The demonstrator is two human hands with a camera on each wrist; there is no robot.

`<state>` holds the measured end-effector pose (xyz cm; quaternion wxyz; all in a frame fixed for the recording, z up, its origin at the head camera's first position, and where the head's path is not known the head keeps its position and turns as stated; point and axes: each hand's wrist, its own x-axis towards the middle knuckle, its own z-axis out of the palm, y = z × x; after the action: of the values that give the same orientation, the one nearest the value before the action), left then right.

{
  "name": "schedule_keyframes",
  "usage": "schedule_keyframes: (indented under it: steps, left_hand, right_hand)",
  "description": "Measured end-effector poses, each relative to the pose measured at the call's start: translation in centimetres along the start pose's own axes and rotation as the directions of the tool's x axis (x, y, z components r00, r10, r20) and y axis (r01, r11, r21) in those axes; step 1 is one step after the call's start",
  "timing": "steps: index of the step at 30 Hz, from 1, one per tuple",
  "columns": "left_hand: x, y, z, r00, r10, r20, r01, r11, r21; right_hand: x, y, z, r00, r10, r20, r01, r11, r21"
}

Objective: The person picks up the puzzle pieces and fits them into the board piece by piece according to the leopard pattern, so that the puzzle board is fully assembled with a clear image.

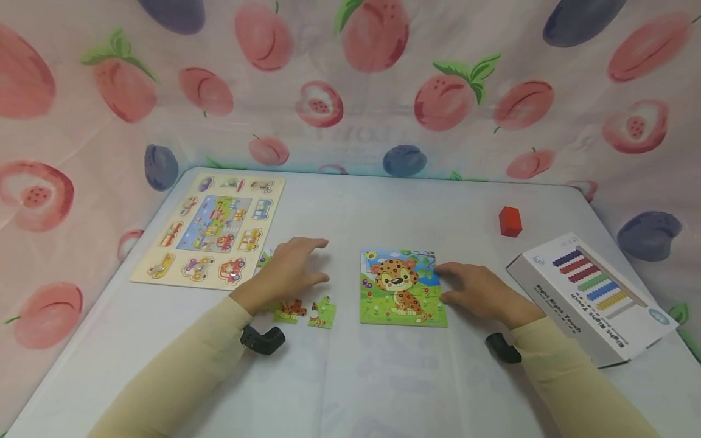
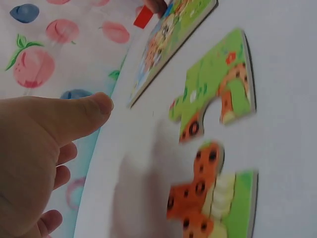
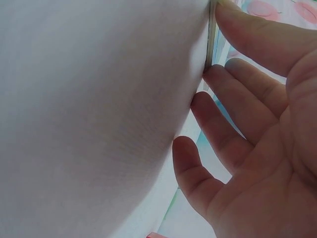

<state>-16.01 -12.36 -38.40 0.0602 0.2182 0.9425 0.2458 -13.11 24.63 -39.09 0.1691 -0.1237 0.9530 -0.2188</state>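
Well, from the head view, the left hand is open, its thumb and forefinger well apart with nothing held between them, over loose puzzle pieces. Some of these show on the thumb side of that hand, and part of the group is hidden by it. Between the two hands a leopard picture lies flat on the white table. At its edge is the right hand, fingers loosely extended, touching the side nearest that hand without being wrapped round it. Beyond the left hand, to its left, lies a wooden vehicle board; just to the right of the right hand sits a white box, and farther beyond that hand stands a red block. A black wrist device sits below the left hand.

From the left wrist view, the thumb stretches out free above the table, two spotted pieces lie apart from each other beside it, and the leopard picture is farther past the thumb tip.

From the right wrist view, the fingers are spread and gently bent, with the forefinger's tip against the thin edge of the picture and the thumb near that same edge.
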Motion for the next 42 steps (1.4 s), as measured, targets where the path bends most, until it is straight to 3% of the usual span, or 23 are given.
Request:
schedule_keyframes:
  steps: [8,18,24,34,42]
  left_hand:
    - [-1.2,-2.4,-1.4,0.996,-0.094,-0.014,0.094,0.996,-0.007]
    - [-2.1,-5.4,-2.4,0.991,-0.135,-0.026,0.135,0.991,-0.009]
    - [-2.4,-6.8,-2.6,0.985,-0.172,-0.003,0.172,0.985,-0.012]
    - [-2.4,-7.7,-2.5,0.983,-0.18,0.027,0.18,0.984,0.012]
    - [-2.3,-7.5,-2.4,0.98,-0.195,0.044,0.195,0.981,-0.007]
  right_hand:
    - [0.0,0.2,0.1,1.0,-0.003,-0.004,0.003,1.0,-0.003]
    - [0.1,0.2,0.1,0.999,-0.033,-0.014,0.033,0.999,-0.013]
    - [0.0,0.1,0.0,0.999,-0.042,-0.013,0.041,0.999,-0.014]
    - [0.1,0.1,0.1,1.0,-0.027,-0.012,0.027,1.0,-0.011]
    - [0.0,0.2,0.1,1.0,-0.014,-0.008,0.014,1.0,-0.009]
